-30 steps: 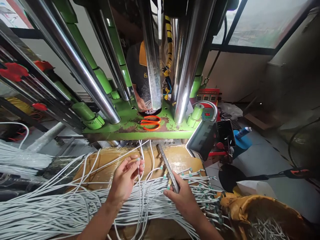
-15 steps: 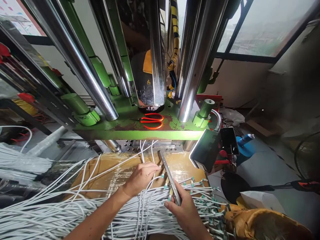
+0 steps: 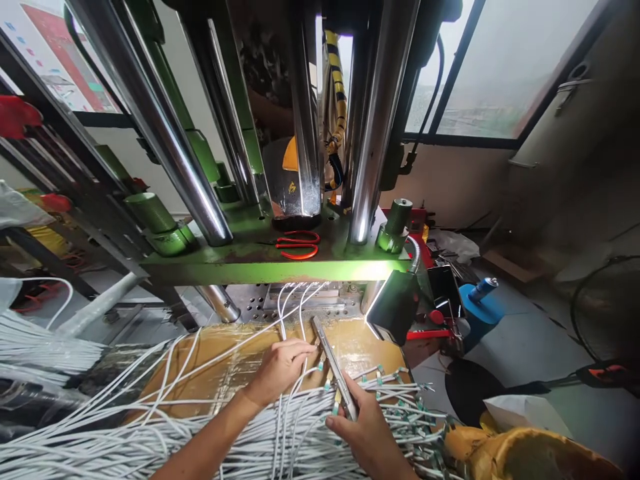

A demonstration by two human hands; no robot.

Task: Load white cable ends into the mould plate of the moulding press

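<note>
My right hand (image 3: 367,420) grips the lower end of a narrow metal bar (image 3: 331,360), thumb on one side and fingers on the other. Several small connectors with teal and brass-coloured parts stick out along the bar's left edge, white cables trailing from them. Close to the bar's upper end, my left hand (image 3: 280,370) is closed in a pinch at a cable connector (image 3: 317,343), its fingertips partly covering it. Beneath both hands lies a thick spread of white cables (image 3: 250,427), many with teal-ended connectors at the right.
A green press (image 3: 240,272) with steel columns rises ahead; red-handled pliers (image 3: 300,244) lie on its plate. White cables run into the metal mould (image 3: 310,298) below. A dark panel (image 3: 395,307) stands right of the brown work surface (image 3: 200,347). A blue canister (image 3: 480,307) is farther right.
The camera view has shifted slightly, so the press sits a little further left. Both hands keep nearly the same hold on the bar and connector.
</note>
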